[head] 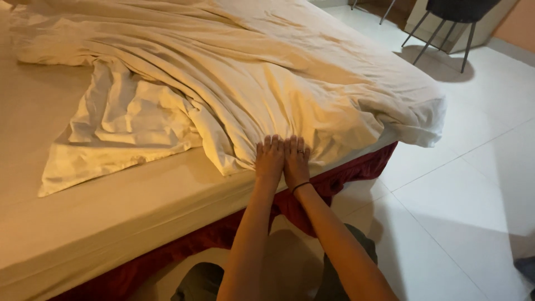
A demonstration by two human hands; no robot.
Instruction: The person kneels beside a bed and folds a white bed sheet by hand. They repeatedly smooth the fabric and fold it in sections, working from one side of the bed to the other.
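White glossy tiled floor (479, 184) on the right, reflecting light. Dark chair (446, 22) with thin metal legs far right, beside a pale wall base. Warm indoor lighting.

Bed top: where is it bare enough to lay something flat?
Bare mattress lies along the near edge, left of both hands, and down the far left side. The rumpled duvet crowds the middle and right corner.

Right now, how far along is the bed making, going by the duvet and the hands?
Done: the mattress has a smooth fitted cover. In hand: the left hand and right hand press side by side on the duvet edge at the bed's side. Left: the duvet lies bunched and wrinkled, a loose sheet sits crumpled beside it, and one corner hangs over the end.
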